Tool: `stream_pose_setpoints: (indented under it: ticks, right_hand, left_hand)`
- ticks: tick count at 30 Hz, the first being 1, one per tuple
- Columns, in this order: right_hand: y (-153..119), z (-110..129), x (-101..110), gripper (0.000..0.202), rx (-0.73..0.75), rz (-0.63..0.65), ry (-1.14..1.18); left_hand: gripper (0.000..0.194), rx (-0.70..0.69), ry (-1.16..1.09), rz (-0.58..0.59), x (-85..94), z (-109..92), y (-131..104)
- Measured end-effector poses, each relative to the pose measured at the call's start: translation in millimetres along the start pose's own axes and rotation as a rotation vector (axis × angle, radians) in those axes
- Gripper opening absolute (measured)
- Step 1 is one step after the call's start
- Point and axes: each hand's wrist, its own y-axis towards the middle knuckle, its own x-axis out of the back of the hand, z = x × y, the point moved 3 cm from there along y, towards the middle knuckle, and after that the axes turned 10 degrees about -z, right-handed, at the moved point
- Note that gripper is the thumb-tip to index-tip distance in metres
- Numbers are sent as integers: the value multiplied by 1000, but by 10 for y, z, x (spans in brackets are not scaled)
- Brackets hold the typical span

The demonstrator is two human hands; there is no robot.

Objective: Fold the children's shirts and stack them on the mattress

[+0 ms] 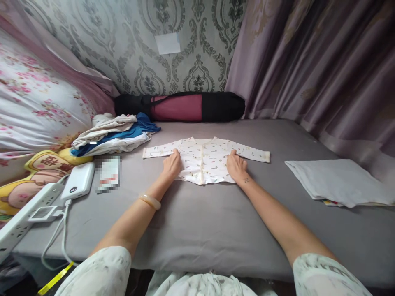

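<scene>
A small white baby cardigan (212,162) with a tiny scattered print and a buttoned front lies flat on the grey bed sheet (197,222), its sleeves spread to both sides. My left hand (173,165) is closed on its left side edge, just below the sleeve. On the opposite side edge, my right hand (237,166) is closed in the same way, thumb on top of the cloth. The fingertips of both hands are partly hidden.
Folded clothes (114,133) are piled at the back left, near a power bank (78,181), a power strip (31,218) and cables. A long black and maroon bag (179,107) lies along the wall. White folded cloth (339,181) rests at the right.
</scene>
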Motion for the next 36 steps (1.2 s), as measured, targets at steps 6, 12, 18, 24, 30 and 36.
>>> stream_pose_setpoints:
  ticks: [6, 12, 18, 24, 30, 36]
  right_hand:
    - [-21, -127, 23, 37, 18, -10, -53]
    - [-150, -182, 195, 33, 133, -105, -68]
    - [-507, 288, 296, 16, 708, 127, 356]
    - [-595, 302, 112, 26, 732, 344, 506]
    - [-600, 268, 114, 8, 775, 211, 584]
    - [-535, 276, 24, 19, 623, 205, 750]
  left_hand:
    - [27, -46, 53, -3, -8, 118, -28]
    - [28, -141, -64, -194, 185, 137, -121]
    - [35, -640, -416, 214, 254, -364, -502]
    - [42, -652, -420, 174, 125, -333, -593]
    - [19, -671, -433, 129, 146, -296, -639]
    - [20, -655, -413, 72, 199, -332, -702]
